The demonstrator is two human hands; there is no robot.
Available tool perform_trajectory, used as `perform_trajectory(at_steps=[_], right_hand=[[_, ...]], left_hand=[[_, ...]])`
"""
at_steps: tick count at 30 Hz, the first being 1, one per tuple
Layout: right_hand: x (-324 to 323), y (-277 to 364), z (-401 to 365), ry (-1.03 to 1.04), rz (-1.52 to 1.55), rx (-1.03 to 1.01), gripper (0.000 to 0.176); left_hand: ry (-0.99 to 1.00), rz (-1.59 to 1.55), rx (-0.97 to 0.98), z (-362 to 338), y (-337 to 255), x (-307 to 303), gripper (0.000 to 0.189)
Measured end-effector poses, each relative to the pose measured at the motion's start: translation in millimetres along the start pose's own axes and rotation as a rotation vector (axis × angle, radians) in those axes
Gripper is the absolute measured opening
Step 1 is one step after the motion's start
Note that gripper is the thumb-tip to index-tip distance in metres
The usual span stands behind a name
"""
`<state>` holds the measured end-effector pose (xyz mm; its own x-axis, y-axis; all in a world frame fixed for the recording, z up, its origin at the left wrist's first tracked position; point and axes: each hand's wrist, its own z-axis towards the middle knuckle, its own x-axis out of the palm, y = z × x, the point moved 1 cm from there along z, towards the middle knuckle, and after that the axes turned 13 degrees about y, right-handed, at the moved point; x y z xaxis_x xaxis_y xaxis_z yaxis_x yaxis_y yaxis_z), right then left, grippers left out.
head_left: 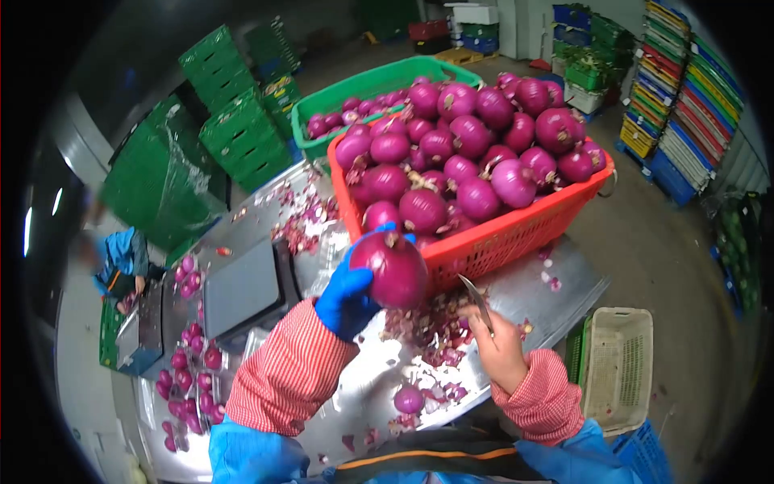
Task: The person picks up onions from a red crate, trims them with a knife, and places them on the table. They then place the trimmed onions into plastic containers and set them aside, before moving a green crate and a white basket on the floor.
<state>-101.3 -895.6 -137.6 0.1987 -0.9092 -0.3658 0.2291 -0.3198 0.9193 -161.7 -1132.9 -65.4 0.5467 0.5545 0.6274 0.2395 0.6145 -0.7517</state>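
Two hands work over a steel table (556,294) strewn with purple onion skins (431,331). On the left hand (347,294) is a blue glove, and its fingers are curled around a large red onion (397,270), gripping it from the side and holding it up above the table, just in front of an orange basket (484,246). The right hand (501,348) is bare, with its fingers pressed together around the handle of a small knife (477,302). The blade points up and towards the held onion, close to it but not touching. Both forearms are in red-and-white striped sleeves.

The orange basket is heaped with many more red onions. Behind it stands a green basket (363,90), also holding onions. One small onion (409,398) lies on the table near the person's body, among the skins. At the right, below the table edge, sits a cream plastic crate (617,367). Far to the left, another person (121,262) in blue crouches beside more loose onions.
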Motion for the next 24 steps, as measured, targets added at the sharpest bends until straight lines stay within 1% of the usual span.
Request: perform_trajectory(at_steps=[1,2,4,5,6,8,11,14,15,18,19,22,24], right_hand=[[5,10,6,-0.065,-0.102,-0.212,0.017],[9,23,9,-0.055,-0.217,-0.308,0.023],[18,48,9,0.042,-0.438,-0.372,0.034],[27,51,11,0.018,-0.518,-0.479,0.041],[32,56,11,0.086,-0.612,-0.503,0.039],[47,58,12,0.085,-0.626,-0.554,0.039],[61,62,10,0.117,-0.648,-0.584,0.039],[72,58,10,0.119,-0.621,-0.578,0.038],[74,56,9,0.134,-0.603,-0.584,0.036],[76,33,-1,0.126,-0.614,-0.527,0.035],[70,28,-5,0.198,-0.607,-0.414,0.038],[66,25,-16,0.197,-0.542,-0.339,0.047],[67,36,-21,0.254,-0.307,-0.327,0.054]], left_hand=[[-0.029,0.050,-0.004,-19,6,7,0.085],[-0.058,0.102,-0.008,-37,10,13,0.087],[-0.138,0.116,-0.020,-69,22,15,0.091],[-0.180,0.122,-0.020,-85,30,13,0.091],[-0.215,0.133,-0.018,-97,36,11,0.092],[-0.229,0.199,0.015,-116,46,13,0.092],[-0.267,0.263,0.079,-135,56,19,0.092],[-0.247,0.349,0.073,-147,61,24,0.094],[-0.258,0.393,0.097,-150,61,25,0.094],[-0.285,0.524,0.156,-155,61,27,0.095],[-0.313,0.556,0.151,-157,56,31,0.093],[-0.300,0.700,0.173,-158,52,32,0.092],[-0.303,0.744,0.131,-158,59,24,0.092]])
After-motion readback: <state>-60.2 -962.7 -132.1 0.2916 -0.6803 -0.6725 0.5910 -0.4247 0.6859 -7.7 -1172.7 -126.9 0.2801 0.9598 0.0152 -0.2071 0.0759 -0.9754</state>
